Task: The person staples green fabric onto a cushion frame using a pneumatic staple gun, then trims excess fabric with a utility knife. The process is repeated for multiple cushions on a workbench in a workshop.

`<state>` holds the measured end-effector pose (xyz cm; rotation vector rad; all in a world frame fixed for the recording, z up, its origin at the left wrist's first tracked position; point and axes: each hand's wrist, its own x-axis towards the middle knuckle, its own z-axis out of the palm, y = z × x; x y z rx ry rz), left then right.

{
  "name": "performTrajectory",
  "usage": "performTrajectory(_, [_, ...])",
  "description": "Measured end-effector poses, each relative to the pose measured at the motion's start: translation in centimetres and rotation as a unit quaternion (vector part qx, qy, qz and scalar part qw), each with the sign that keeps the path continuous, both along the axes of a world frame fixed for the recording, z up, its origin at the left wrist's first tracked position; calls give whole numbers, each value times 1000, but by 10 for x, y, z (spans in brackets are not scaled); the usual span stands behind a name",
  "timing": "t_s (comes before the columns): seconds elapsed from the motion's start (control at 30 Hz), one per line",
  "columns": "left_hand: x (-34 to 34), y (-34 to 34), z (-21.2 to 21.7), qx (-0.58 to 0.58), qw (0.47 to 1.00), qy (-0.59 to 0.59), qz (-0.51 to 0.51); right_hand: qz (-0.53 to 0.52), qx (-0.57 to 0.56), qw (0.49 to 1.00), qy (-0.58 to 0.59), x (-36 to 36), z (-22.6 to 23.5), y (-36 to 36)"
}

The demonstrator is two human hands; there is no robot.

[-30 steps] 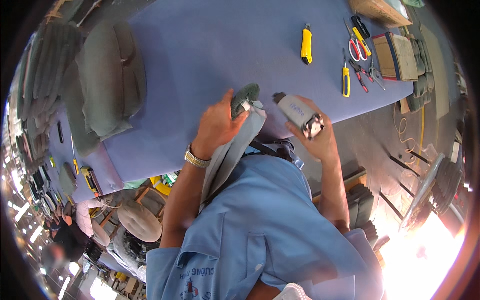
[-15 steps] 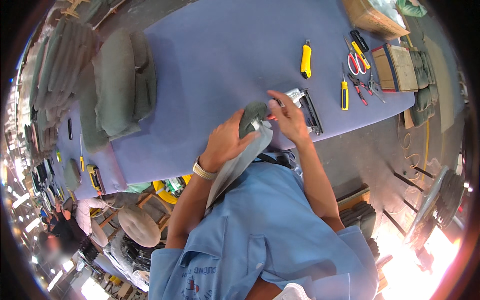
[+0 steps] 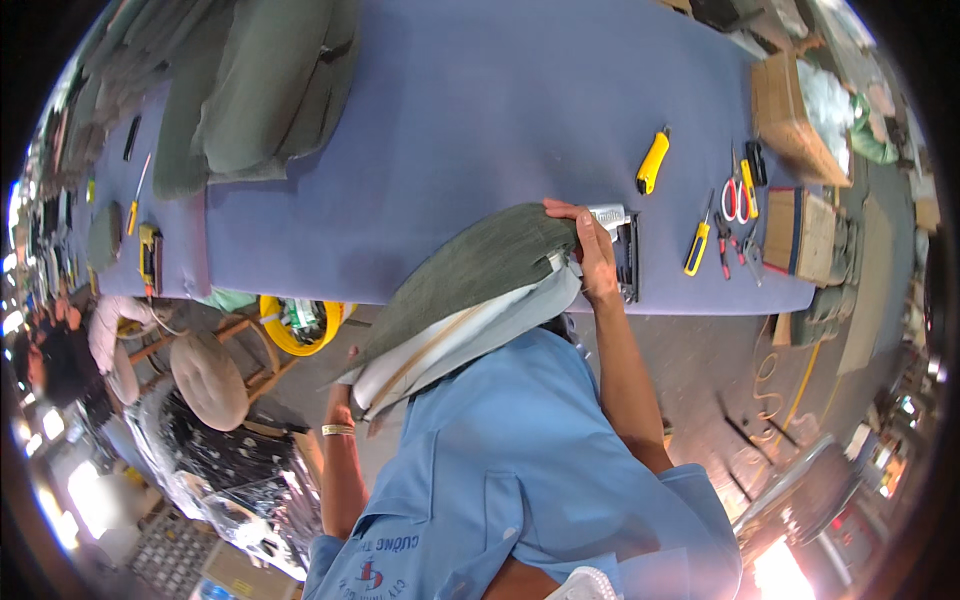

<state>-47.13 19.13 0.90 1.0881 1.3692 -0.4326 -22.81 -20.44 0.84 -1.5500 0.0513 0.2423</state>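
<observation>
A dark green fabric-covered cushion (image 3: 475,262) is tilted across the front of my body, partly over the table edge. Its pale underside, with a brownish strip along it, faces me. My left hand (image 3: 343,398) grips the lower left end, its fingers mostly hidden behind it. Around the upper right end, my right hand (image 3: 594,252) is closed, fingers over the top. Just beyond that hand, a silver and black staple gun (image 3: 627,250) lies on the blue-covered table (image 3: 480,130), partly hidden by the fingers.
Right on the table lie a yellow utility knife (image 3: 653,162), a screwdriver (image 3: 697,248), scissors (image 3: 736,200), pliers (image 3: 724,248) and cardboard boxes (image 3: 790,120). Dark green cushions (image 3: 260,90) are stacked at left. Below the edge are a yellow bucket (image 3: 322,349) and a round beige cushion (image 3: 208,380).
The cushion has swung from nearly end-on to broadside. My left hand has moved down and left to its far end. My right hand, loose before, now holds the upper end.
</observation>
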Motion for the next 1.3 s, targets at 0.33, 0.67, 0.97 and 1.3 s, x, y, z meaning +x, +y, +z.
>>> performTrajectory(0.33, [156,-92,-21,75,936,-342,47,-177,-51,982,-51,93,18,-48])
performTrajectory(0.67, [206,-148,-39,247,926,-284,-24,90,-63,950,293,-33,33,26])
performTrajectory(0.97, [214,-143,-27,163,949,-271,-2,61,-129,970,196,-30,26,54])
performTrajectory(1.3, [209,-130,-21,-163,949,-227,146,179,-168,969,18,23,39,86])
